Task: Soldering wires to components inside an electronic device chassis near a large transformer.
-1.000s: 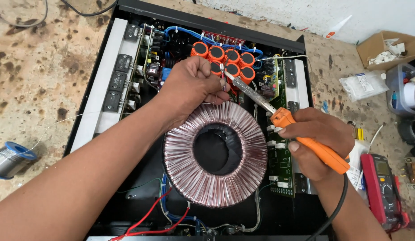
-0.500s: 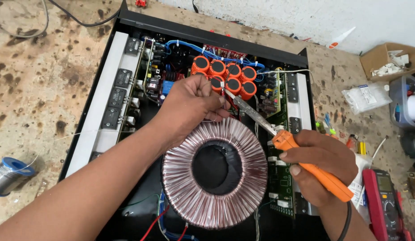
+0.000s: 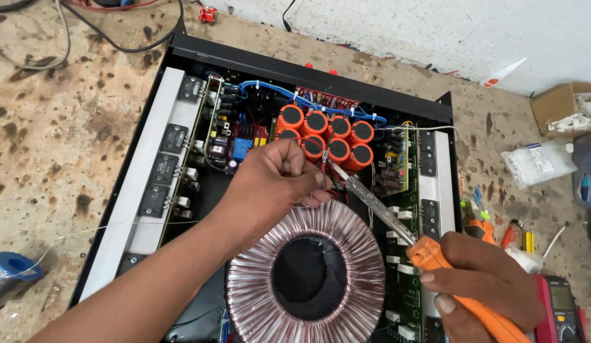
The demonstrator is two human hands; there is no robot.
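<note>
Right hand (image 3: 483, 279), lower right of the frame, is grasping the orange handle of a soldering iron (image 3: 397, 223); its metal shaft is slanting up-left, tip meeting a thin wire (image 3: 323, 159) at centre frame. Left hand (image 3: 270, 184) is reaching in from lower left, fingers pinching that wire just beside the iron tip, in front of a cluster of orange capacitors (image 3: 327, 134). Both are working inside an open black amplifier chassis (image 3: 308, 63) on a stained table (image 3: 60, 127). A copper-wound ring transformer (image 3: 308, 279) is sitting just below the hands. Solder spool (image 3: 9, 273) is lying at far left, multimeter (image 3: 559, 311) at lower right.
</note>
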